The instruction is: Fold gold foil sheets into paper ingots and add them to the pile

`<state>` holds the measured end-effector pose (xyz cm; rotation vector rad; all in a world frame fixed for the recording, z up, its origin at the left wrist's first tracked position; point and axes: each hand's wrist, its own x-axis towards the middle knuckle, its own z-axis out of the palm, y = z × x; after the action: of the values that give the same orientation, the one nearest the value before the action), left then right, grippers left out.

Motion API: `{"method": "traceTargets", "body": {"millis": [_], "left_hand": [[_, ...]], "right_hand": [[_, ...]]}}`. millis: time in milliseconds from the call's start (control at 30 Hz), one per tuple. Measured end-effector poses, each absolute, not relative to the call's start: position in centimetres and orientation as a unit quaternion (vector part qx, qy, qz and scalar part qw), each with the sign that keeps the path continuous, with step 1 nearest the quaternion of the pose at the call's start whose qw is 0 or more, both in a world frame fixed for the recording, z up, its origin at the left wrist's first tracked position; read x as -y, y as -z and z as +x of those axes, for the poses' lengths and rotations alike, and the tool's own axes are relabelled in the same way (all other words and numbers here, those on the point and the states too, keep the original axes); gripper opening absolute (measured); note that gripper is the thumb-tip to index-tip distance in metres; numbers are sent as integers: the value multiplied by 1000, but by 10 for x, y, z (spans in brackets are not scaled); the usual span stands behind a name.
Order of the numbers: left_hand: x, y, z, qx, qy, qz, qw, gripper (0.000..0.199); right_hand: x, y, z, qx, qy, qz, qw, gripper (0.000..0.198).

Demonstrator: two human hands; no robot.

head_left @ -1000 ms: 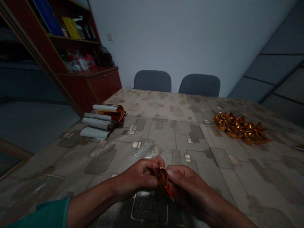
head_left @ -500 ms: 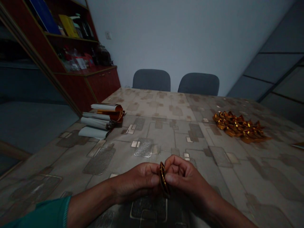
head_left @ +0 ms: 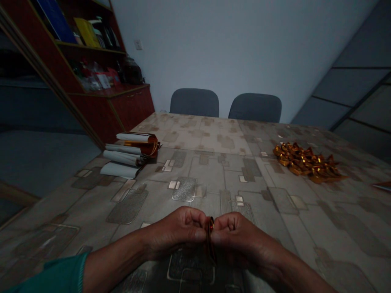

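Observation:
A small folded piece of shiny gold foil paper [head_left: 210, 240] stands on edge between my two hands, low at the front of the table. My left hand [head_left: 180, 230] pinches it from the left with thumb and fingers. From the right, my right hand [head_left: 240, 234] grips the same piece, its fingers curled and its thumb against the foil. Much of the paper is hidden by my fingertips. At the right of the table sits a cluster of folded gold foil pieces [head_left: 308, 162].
A bundle of bent gold-and-white paper sheets [head_left: 131, 154] lies at the left of the patterned tablecloth [head_left: 210, 171]. Two grey chairs [head_left: 194, 102] stand behind the table, with a red-brown cabinet [head_left: 122, 108] at the far left. Another flat item [head_left: 383, 185] shows at the right edge.
My right hand has moved slightly down, its raised fingers now lower and curled nearer my left hand. The folded foil sits a little lower and shows less of its shiny edge.

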<state>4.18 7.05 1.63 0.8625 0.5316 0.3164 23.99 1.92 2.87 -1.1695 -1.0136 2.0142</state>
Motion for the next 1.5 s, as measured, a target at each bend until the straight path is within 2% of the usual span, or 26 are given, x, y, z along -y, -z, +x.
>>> {"method": "traceTargets", "body": {"millis": [267,400,667,933,1167,1500], "left_hand": [[-71,-19,40,-236,-127,409,872,32],[-70,-22,42,-218,-97,426,873,37],[-69,-13,41,-250,-136,404,869,34],[-70,-15,40,-272,-149,422,852,42],[-73,-16,42,-282,-151,444,837,34],[-72,-15,42,-284,-170,427,841,35]], "right_hand": [[-20,-30,236,336,-789,-348,379,43],[-20,-37,236,330,-784,-329,410,41],[-20,-33,233,346,-760,-361,415,41],[-18,-34,236,348,-753,-430,357,47],[-19,-32,235,352,-742,-465,332,50],[-20,-30,235,342,-760,-433,344,48]]}}
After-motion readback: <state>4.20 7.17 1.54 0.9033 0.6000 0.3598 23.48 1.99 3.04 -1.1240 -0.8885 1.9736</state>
